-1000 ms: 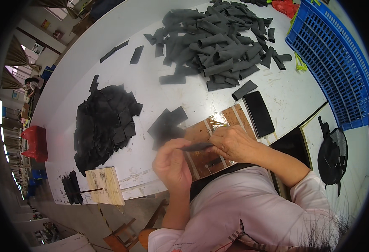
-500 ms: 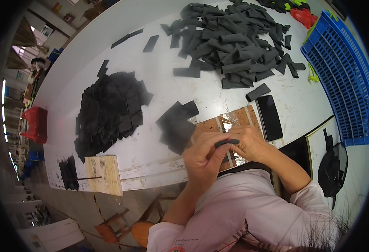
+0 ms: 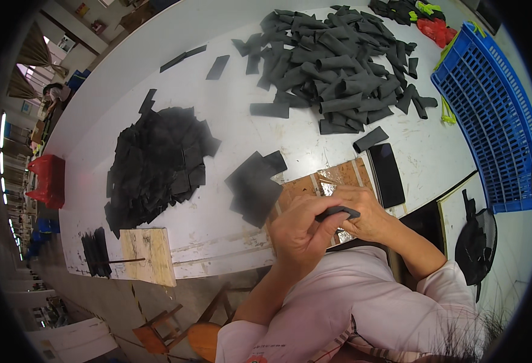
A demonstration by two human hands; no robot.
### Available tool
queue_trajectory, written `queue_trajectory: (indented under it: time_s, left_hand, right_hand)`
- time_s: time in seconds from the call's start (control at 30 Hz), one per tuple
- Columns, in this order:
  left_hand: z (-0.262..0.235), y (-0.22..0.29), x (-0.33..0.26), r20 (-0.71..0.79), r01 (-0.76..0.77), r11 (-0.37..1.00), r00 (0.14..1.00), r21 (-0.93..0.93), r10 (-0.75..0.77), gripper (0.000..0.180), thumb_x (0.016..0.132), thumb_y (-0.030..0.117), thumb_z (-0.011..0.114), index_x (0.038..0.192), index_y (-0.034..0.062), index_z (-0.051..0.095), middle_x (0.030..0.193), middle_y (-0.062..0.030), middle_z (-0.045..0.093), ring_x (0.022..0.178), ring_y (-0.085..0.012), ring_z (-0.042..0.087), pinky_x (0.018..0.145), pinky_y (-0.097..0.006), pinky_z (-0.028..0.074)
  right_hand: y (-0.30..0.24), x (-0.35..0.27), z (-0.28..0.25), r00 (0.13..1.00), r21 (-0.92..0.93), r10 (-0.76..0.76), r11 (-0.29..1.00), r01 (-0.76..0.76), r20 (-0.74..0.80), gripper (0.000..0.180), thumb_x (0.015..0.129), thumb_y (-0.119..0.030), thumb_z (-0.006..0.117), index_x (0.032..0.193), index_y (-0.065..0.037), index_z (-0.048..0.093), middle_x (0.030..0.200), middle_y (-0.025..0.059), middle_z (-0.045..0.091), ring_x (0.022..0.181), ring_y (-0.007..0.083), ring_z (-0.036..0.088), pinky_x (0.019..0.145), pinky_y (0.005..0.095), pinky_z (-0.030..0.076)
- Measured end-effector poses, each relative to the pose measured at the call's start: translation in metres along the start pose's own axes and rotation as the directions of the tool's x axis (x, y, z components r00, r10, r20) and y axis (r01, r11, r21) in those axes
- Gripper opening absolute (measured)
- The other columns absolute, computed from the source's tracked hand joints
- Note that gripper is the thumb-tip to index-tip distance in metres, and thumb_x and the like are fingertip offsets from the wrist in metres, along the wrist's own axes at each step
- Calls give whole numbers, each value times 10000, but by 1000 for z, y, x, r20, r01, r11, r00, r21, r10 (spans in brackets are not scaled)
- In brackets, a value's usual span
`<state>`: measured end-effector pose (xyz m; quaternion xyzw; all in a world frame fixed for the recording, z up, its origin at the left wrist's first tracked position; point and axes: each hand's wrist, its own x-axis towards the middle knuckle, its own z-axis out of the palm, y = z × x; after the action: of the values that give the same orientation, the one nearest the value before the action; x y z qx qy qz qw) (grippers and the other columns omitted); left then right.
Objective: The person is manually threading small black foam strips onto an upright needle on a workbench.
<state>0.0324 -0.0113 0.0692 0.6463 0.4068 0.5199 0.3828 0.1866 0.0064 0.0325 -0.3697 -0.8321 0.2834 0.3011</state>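
Note:
Both hands meet above a brown board (image 3: 302, 189) at the table's near edge. Between them is a small dark grey fabric piece (image 3: 338, 213), folded or curled, one end sticking out toward the right. My left hand (image 3: 302, 233) is closed on it, thumb below and fingers above. My right hand (image 3: 364, 213) is curled around its far side; its fingertips are partly hidden. Just left of the board lie several flat dark fabric pieces (image 3: 254, 187). A large heap of flat dark pieces (image 3: 157, 163) spreads farther left. Many rolled grey fabric tubes (image 3: 338, 66) are piled at the far side.
A black phone (image 3: 386, 175) lies right of the board, with one fabric tube (image 3: 371, 139) beyond it. A blue plastic basket (image 3: 490, 121) stands at the right. A wooden block (image 3: 148, 257) sits at the near left edge; a red bag (image 3: 47, 181) hangs at the left edge.
The fabric piece has tilted and sticks out farther right between my hands. My left hand has shifted slightly right and down. The heaps look the same.

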Motion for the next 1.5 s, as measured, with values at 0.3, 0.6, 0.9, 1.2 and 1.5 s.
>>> queue_trajectory:
  time_s: [0.3,0.6,0.9,1.2,1.5]
  left_hand:
    - [1,-13,-9,-76,-82,986,995,-148,71,129,725,-66,538,843,-31,576,790,-132,608,707,-185,588,654,-256,455]
    - [-14,-34,-14,-179,32,968,981,-250,-79,142,798,-43,443,864,-37,568,904,-140,597,834,-174,555,748,-265,416]
    - [-107,-195,16,-373,427,397,904,812,-210,195,672,79,629,838,-11,580,802,-155,580,804,-290,520,700,-379,404]
    - [-111,-80,8,-169,438,895,879,-86,-446,168,703,-19,593,865,-10,550,817,-70,584,736,-95,536,615,-225,437]
    - [-94,-39,-48,-216,380,890,874,-251,-435,459,660,-79,564,1087,-37,401,976,-134,531,868,-147,525,776,-253,422]
  right_hand:
    - [3,-1,6,995,2,84,996,-84,60,171,680,-82,557,831,-2,564,751,138,570,705,316,548,601,364,449]
    - [-6,2,1,998,-135,41,990,-34,56,197,745,-201,582,705,-14,532,669,106,563,616,293,542,505,357,418]
    - [-19,50,-52,881,128,369,929,-346,-296,355,824,-303,502,751,37,569,568,117,542,505,167,519,500,296,411]
    - [-39,23,83,846,798,461,386,-463,267,200,759,-172,614,826,-1,534,736,47,581,682,182,564,616,267,460]
    - [-34,56,113,720,847,453,-355,-394,525,93,806,-119,566,881,-64,569,747,26,587,602,102,552,547,207,465]
